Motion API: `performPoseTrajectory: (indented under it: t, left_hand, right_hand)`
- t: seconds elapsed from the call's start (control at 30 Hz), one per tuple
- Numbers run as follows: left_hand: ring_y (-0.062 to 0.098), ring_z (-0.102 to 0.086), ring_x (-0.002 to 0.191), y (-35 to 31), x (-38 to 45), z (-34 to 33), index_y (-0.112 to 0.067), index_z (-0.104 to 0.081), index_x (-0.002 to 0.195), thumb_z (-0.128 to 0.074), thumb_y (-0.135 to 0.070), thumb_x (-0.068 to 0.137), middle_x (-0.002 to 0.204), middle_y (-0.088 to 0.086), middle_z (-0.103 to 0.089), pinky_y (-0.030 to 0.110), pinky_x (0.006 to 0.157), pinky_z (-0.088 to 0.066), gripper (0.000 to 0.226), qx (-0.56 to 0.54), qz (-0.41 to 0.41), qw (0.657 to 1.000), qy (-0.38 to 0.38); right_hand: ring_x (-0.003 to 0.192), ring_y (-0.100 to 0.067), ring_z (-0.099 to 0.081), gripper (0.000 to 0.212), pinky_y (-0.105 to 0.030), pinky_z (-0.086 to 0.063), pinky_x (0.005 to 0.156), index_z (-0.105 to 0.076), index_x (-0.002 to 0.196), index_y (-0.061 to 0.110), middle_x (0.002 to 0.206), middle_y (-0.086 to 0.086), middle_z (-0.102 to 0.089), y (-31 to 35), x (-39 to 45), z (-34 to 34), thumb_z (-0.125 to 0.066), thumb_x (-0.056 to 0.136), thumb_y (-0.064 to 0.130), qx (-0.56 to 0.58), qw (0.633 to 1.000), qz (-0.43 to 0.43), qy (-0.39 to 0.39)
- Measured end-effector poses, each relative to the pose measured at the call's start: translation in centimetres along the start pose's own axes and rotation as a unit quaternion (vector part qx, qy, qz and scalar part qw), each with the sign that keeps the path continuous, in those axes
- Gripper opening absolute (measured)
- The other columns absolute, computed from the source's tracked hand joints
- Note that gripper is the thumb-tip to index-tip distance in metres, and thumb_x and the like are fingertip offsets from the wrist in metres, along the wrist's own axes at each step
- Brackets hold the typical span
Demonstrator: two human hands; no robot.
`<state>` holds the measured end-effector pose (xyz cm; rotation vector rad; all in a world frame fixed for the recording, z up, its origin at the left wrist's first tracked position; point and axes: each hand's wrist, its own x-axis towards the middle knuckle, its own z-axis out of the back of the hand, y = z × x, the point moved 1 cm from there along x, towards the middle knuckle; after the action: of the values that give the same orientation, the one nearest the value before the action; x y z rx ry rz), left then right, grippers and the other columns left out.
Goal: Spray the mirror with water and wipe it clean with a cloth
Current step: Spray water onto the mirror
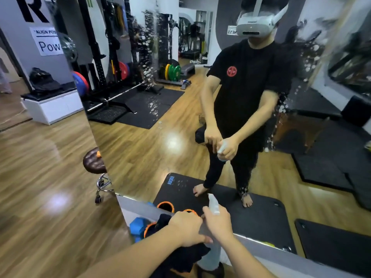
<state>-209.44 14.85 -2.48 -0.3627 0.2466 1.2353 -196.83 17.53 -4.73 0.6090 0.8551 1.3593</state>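
Your right hand (217,223) is wrapped round the spray bottle (213,205), nozzle up toward the mirror (180,117) at 12 o'clock. Your left hand (186,227) grips the dark cloth (180,257), which hangs at 6 o'clock, its thumb reaching toward the bottle. Droplet streaks already run down the glass at 11 and 2 o'clock, so spraying looks well under way, perhaps finished. No wiped patch shows, so the cloth work seems wholly ahead of you: free the bottle, then wipe the wet bands.
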Motion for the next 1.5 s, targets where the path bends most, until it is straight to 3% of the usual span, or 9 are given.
performPoseTrajectory:
  t: [0.1,0.23,0.37,0.47,0.67,0.87,1.23,1.4,1.5]
  left_hand:
    - [0.031,-0.064,0.087,-1.6,1.1,-0.7,-0.014,-0.055,0.129,-0.049,-0.073,0.093,0.104,0.011,-0.068,0.041,0.069,-0.046,0.068,0.006,-0.026,1.0,-0.011]
    - [0.036,-0.067,0.101,-5.0,2.5,-0.9,-0.024,-0.018,0.161,-0.045,-0.067,0.099,0.114,0.014,-0.068,0.041,0.07,-0.044,0.08,0.033,-0.08,0.996,-0.03]
    - [0.035,-0.066,0.109,-8.7,4.0,-1.6,-0.03,-0.003,0.163,-0.043,-0.064,0.1,0.126,0.009,-0.066,0.047,0.082,-0.051,0.082,0.007,-0.111,0.992,-0.058]
    - [0.036,-0.065,0.11,-12.1,4.7,-1.7,-0.031,0.002,0.163,-0.041,-0.059,0.103,0.131,0.006,-0.063,0.047,0.083,-0.05,0.078,0.001,-0.138,0.988,-0.075]
    - [0.035,-0.061,0.119,-19.0,5.8,-1.6,-0.031,0.002,0.164,-0.04,-0.051,0.104,0.146,0.001,-0.054,0.047,0.092,-0.051,0.076,-0.007,-0.184,0.98,-0.078]
    - [0.033,-0.062,0.116,-24.7,7.0,-1.8,-0.033,0.003,0.164,-0.041,-0.053,0.103,0.144,0.0,-0.055,0.047,0.092,-0.052,0.077,0.003,-0.212,0.974,-0.079]
    - [0.027,-0.063,0.114,-36.4,7.1,-2.4,-0.034,0.003,0.163,-0.043,-0.054,0.102,0.137,-0.003,-0.059,0.045,0.089,-0.054,0.079,-0.031,-0.232,0.97,-0.066]
    - [0.023,-0.059,0.124,-40.9,6.8,-2.9,-0.031,-0.003,0.165,-0.046,-0.05,0.103,0.147,-0.004,-0.056,0.036,0.092,-0.049,0.078,-0.054,-0.247,0.965,-0.065]
    - [0.024,-0.064,0.111,-42.4,6.6,-3.7,-0.036,0.001,0.163,-0.045,-0.054,0.1,0.129,-0.001,-0.065,0.042,0.088,-0.056,0.08,-0.066,-0.241,0.967,-0.047]
  right_hand:
    - [0.075,-0.013,-0.061,0.036,-0.03,-0.045,0.061,-0.057,0.126,0.013,0.078,0.002,-0.066,-2.2,-0.2,1.1,-0.052,0.094,0.029,0.019,0.999,-0.019,-0.043]
    - [0.075,-0.015,-0.061,0.034,-0.033,-0.044,0.062,-0.064,0.121,0.006,0.076,0.001,-0.064,-4.7,-0.8,3.8,-0.057,0.094,0.024,0.062,0.987,-0.071,-0.129]
    - [0.078,-0.024,-0.06,0.006,-0.032,-0.038,0.061,-0.061,0.095,0.014,0.077,0.0,-0.063,-6.5,-1.3,7.4,-0.059,0.094,0.02,0.11,0.967,-0.09,-0.213]
    - [0.078,-0.027,-0.06,0.016,-0.036,-0.043,0.064,-0.061,0.085,0.006,0.075,-0.006,-0.064,-8.5,-2.0,10.8,-0.063,0.093,0.02,0.164,0.942,-0.119,-0.269]
    - [0.073,-0.025,-0.06,0.021,-0.039,-0.046,0.066,-0.06,0.078,0.008,0.074,-0.011,-0.063,-12.5,-4.0,17.3,-0.065,0.093,0.022,0.181,0.919,-0.109,-0.331]
    - [0.076,-0.02,-0.061,0.018,-0.03,-0.044,0.062,-0.062,0.083,0.012,0.078,-0.005,-0.065,-16.0,-5.7,22.4,-0.064,0.094,0.025,0.196,0.916,-0.102,-0.336]
    - [0.077,-0.017,-0.06,0.018,-0.034,-0.047,0.067,-0.058,0.091,0.01,0.08,-0.002,-0.063,-22.6,-9.7,32.5,-0.063,0.096,0.026,0.194,0.916,-0.079,-0.342]
    - [0.083,-0.014,-0.062,0.009,-0.027,-0.046,0.067,-0.063,0.096,0.022,0.087,0.0,-0.066,-25.6,-11.7,35.9,-0.063,0.097,0.031,0.193,0.923,-0.057,-0.327]
    - [0.08,-0.015,-0.061,0.005,-0.029,-0.048,0.067,-0.062,0.092,0.027,0.084,-0.001,-0.066,-27.0,-12.4,36.7,-0.061,0.097,0.03,0.202,0.916,-0.067,-0.34]
